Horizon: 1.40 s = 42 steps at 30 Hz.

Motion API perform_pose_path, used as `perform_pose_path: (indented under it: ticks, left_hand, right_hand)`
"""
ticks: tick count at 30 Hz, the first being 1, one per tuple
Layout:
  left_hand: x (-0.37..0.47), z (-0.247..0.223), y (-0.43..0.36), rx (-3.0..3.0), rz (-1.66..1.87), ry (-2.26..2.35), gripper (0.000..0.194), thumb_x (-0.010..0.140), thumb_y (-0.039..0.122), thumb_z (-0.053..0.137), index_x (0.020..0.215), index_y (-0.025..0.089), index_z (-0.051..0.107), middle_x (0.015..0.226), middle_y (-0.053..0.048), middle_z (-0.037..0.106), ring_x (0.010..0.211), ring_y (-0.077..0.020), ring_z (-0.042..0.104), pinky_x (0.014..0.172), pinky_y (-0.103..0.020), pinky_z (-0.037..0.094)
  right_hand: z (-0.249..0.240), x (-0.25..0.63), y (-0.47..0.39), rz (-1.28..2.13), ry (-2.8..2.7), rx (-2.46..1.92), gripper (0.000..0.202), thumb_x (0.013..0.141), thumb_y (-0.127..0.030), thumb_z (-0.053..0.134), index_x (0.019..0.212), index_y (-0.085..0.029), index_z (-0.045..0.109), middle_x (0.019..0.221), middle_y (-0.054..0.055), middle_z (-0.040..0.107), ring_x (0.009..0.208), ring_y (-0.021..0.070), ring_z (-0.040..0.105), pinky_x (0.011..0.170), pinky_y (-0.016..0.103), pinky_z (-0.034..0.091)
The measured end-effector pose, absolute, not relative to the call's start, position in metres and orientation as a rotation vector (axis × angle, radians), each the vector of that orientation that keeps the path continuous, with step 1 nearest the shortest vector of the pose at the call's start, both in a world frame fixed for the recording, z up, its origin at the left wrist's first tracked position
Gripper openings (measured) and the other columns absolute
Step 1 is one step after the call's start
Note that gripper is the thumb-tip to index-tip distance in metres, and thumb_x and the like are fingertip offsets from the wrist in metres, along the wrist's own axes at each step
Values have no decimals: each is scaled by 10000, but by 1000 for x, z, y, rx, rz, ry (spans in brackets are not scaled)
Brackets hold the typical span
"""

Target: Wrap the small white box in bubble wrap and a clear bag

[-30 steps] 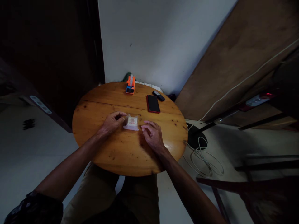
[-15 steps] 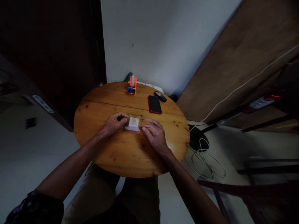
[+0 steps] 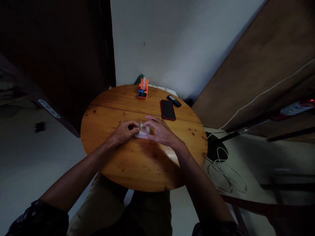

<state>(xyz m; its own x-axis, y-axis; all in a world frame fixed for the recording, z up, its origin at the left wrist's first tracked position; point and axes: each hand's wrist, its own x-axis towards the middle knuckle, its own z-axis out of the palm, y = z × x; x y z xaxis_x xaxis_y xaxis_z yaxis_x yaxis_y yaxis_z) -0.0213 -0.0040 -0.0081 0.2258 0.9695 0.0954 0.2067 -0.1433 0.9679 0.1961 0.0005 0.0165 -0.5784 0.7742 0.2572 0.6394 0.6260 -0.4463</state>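
Note:
A small whitish packet [image 3: 145, 131] in clear, crinkled wrap with faint reddish print lies on the round wooden table, between my two hands. At its left edge my left hand [image 3: 126, 131] is closed, thumb and forefinger pinching the wrap. From the other side my right hand [image 3: 161, 130] curls over the packet, with fingers at the far edge and the thumb at the near right corner. The fingers hide much of the packet's top and right side.
On the wooden table [image 3: 118, 167] a red-edged phone [image 3: 168, 109] lies beside a dark handset [image 3: 174, 100]. An orange and blue tape dispenser [image 3: 143, 88] stands at the back by the wall. A coiled pale cable [image 3: 227, 178] lies on the floor to the right.
My right hand has moved left onto the packet, from just beside it. My left fingers have come further over the packet's left edge. The whole view has shifted slightly.

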Motion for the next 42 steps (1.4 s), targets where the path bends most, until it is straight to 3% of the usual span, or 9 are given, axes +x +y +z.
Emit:
perform_pose_path:
  ticks: [11, 20, 26, 31, 35, 38, 42]
  left_hand:
    - [-22, -5, -5, 1597, 1004, 1161, 200, 705, 365, 671, 789, 185, 697, 769, -16, 692, 707, -151, 587, 673, -264, 474]
    - [-21, -7, -7, 1624, 1011, 1192, 204, 733, 359, 672, 819, 177, 705, 793, -24, 703, 710, -151, 607, 691, -274, 494]
    - [-18, -15, -6, 1688, 1109, 1210, 238, 722, 360, 706, 890, 192, 692, 910, -49, 695, 824, -184, 632, 766, -309, 519]
    - [-17, -13, -8, 1756, 1104, 1261, 406, 703, 359, 762, 1067, 206, 671, 1007, -59, 674, 903, -199, 626, 825, -329, 517]
    - [-16, -15, -9, 1771, 1136, 1247, 611, 692, 389, 805, 1237, 198, 606, 1194, -104, 646, 1087, -238, 615, 962, -373, 496]
    - [-16, -22, -9, 1731, 1109, 1164, 794, 699, 402, 812, 1397, 192, 499, 1362, -147, 583, 1223, -276, 578, 1061, -431, 455]
    - [-16, -30, -8, 1644, 1024, 1032, 1009, 699, 357, 825, 1546, 179, 305, 1428, -184, 550, 1298, -308, 554, 1130, -486, 404]
  right_hand:
    - [3, 185, -5, 451, -2167, -1032, 61, 869, -253, 662, 902, -241, 712, 1231, 81, 697, 1180, 241, 643, 1018, 440, 477]
    - [4, 179, -5, 382, -1949, -1058, 111, 913, -240, 581, 846, -236, 670, 1127, 66, 729, 1077, 222, 670, 1000, 409, 494]
    - [4, 177, -3, 392, -1855, -1064, 122, 921, -265, 561, 849, -230, 653, 1122, 74, 722, 1097, 224, 663, 1004, 402, 495]
    - [10, 175, 1, 377, -1831, -1061, 120, 917, -252, 557, 845, -235, 652, 1107, 67, 728, 1096, 226, 659, 1017, 404, 481]
    - [21, 177, 9, 331, -1894, -1053, 118, 915, -241, 554, 847, -231, 651, 1132, 69, 721, 1104, 227, 653, 1015, 403, 471]
    - [30, 179, 21, 295, -1939, -1040, 120, 908, -253, 562, 836, -224, 654, 1146, 72, 718, 1109, 233, 649, 1010, 407, 461]
    - [35, 181, 42, 310, -1924, -1044, 112, 872, -259, 592, 791, -222, 661, 1115, 64, 726, 1085, 233, 651, 1000, 405, 453]
